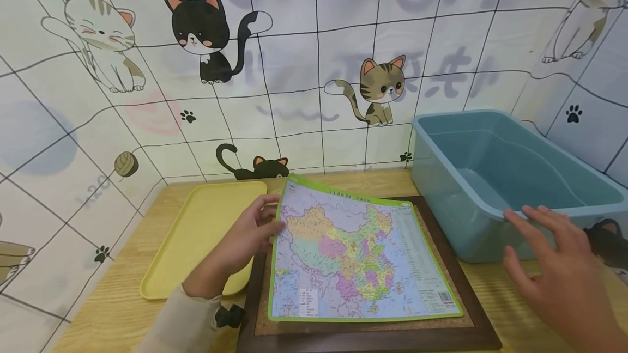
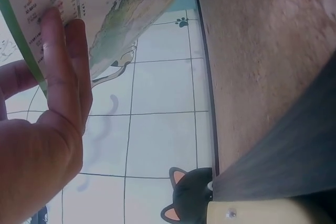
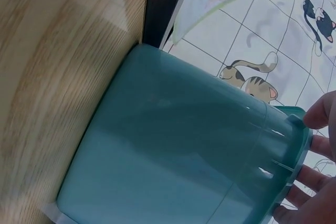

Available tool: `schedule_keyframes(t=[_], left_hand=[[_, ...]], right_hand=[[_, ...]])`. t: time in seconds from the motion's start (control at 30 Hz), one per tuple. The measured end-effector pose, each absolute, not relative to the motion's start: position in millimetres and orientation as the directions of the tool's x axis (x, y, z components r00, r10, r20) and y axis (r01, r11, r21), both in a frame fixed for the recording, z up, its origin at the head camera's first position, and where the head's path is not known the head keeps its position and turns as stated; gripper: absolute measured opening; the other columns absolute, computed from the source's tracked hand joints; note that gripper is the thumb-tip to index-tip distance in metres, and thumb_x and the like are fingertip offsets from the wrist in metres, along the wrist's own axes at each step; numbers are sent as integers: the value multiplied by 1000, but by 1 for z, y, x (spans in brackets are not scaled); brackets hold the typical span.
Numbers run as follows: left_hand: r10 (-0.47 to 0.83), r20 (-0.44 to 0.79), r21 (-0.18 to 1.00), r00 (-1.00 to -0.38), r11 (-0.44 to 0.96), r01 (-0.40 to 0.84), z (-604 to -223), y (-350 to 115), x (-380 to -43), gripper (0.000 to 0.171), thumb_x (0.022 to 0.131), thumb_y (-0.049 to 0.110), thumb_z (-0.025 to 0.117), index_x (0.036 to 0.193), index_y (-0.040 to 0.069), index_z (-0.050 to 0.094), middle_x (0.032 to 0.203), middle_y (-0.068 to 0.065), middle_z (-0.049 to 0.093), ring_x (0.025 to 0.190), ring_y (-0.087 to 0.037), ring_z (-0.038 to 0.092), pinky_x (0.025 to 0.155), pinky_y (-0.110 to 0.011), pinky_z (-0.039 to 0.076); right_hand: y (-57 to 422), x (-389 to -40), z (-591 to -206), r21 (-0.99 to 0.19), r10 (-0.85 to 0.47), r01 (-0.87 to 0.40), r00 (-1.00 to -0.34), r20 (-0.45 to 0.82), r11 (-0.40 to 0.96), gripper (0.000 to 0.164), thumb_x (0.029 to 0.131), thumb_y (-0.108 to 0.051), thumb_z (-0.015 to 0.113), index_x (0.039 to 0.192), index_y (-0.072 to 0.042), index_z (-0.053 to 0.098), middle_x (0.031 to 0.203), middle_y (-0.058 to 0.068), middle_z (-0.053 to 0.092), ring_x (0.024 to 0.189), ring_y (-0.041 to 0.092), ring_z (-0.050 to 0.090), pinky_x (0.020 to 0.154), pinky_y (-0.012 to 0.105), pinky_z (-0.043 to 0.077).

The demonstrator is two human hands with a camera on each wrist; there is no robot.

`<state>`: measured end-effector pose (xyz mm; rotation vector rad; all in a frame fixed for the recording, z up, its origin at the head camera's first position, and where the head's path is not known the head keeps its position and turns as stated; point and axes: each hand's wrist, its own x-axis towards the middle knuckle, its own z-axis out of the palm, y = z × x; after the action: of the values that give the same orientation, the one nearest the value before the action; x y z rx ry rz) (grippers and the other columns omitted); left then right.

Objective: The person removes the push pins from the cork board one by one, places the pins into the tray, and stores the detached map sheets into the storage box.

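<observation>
your left hand pinches map by its edge | likely to keep it tilted up from corkboard | your right hand loose, grasping nothing, at rim of bin

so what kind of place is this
Probably a home table or a child's activity corner, though the pictures can't settle which: the wall covering is printed with cartoon cats, and the wood-grain tabletop bears a colourful map sheet.
</observation>
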<state>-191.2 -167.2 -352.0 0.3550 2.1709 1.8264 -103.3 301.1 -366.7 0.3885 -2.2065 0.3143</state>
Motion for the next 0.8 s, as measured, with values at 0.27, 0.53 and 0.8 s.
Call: schedule_keyframes(t=[0.27,0.53,0.8], left_hand=[[397,-52,996,-916,85,-20,-350,-170,-191,55,102,11,54,150,13,29,127,-16,57,89,-22,70,69,-34,58],[411,-37,999,-911,10,-36,-348,-170,-191,57,101,8,54,152,13,28,122,-10,59,93,-21,71,76,-37,59],[410,-32,999,-912,-20,-43,-348,-171,-192,57,101,6,52,152,12,25,123,-8,59,95,-19,71,79,-37,59]], right_hand=[[300,-106,-369,-98,-151,-400,-547,824,911,70,103,-54,32,123,5,64,124,37,54,120,57,47,121,57,23],[299,-107,-370,-106,-139,-394,-545,827,913,67,103,-52,33,123,5,64,125,38,53,124,56,45,121,56,22],[297,-107,-370,-122,-112,-381,-538,835,916,69,102,-54,34,122,4,64,124,36,54,124,55,47,121,57,24]])
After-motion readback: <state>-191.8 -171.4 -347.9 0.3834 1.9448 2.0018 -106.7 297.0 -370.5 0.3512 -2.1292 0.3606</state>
